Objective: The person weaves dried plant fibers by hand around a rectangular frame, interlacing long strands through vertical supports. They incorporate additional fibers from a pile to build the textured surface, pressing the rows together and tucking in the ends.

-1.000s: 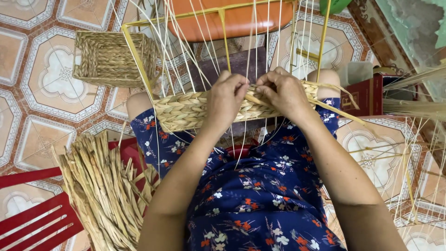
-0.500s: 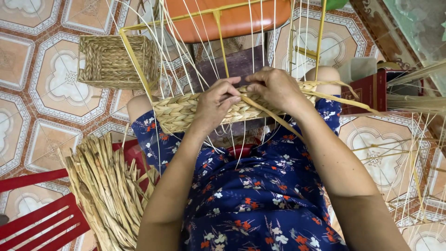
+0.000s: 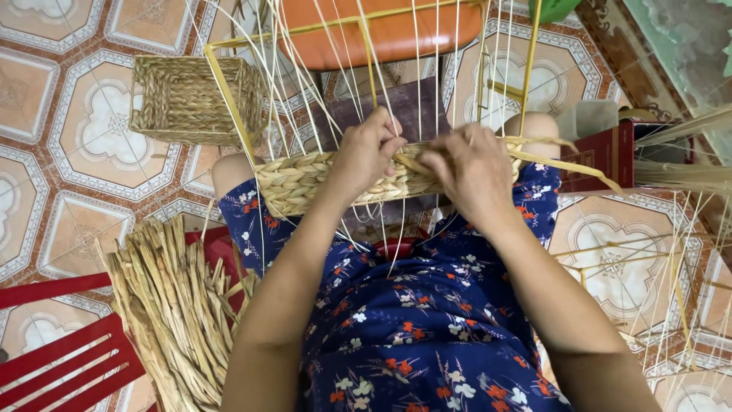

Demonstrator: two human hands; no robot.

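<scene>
A half-woven straw basket (image 3: 297, 183) rests on my knees, with thin pale upright stakes (image 3: 381, 69) rising from its braided rim. My left hand (image 3: 366, 152) pinches a straw strand at the top of the woven band, fingers closed on it. Close to its right, my right hand (image 3: 473, 172) grips a flat yellowish strand (image 3: 568, 164) that trails off to the right. The two hands nearly touch above the rim. My lap is covered by dark blue flowered cloth (image 3: 412, 328).
A finished rectangular woven basket (image 3: 187, 99) stands on the patterned tile floor at upper left. A bundle of dried straw (image 3: 171, 305) lies on a red slatted chair (image 3: 61, 366) at lower left. An orange stool (image 3: 381, 30) is ahead; a dark red box (image 3: 610, 152) sits right.
Both hands have shifted slightly along the rim and drawn closer together; the right hand has pulled the flat strand tighter across the woven band.
</scene>
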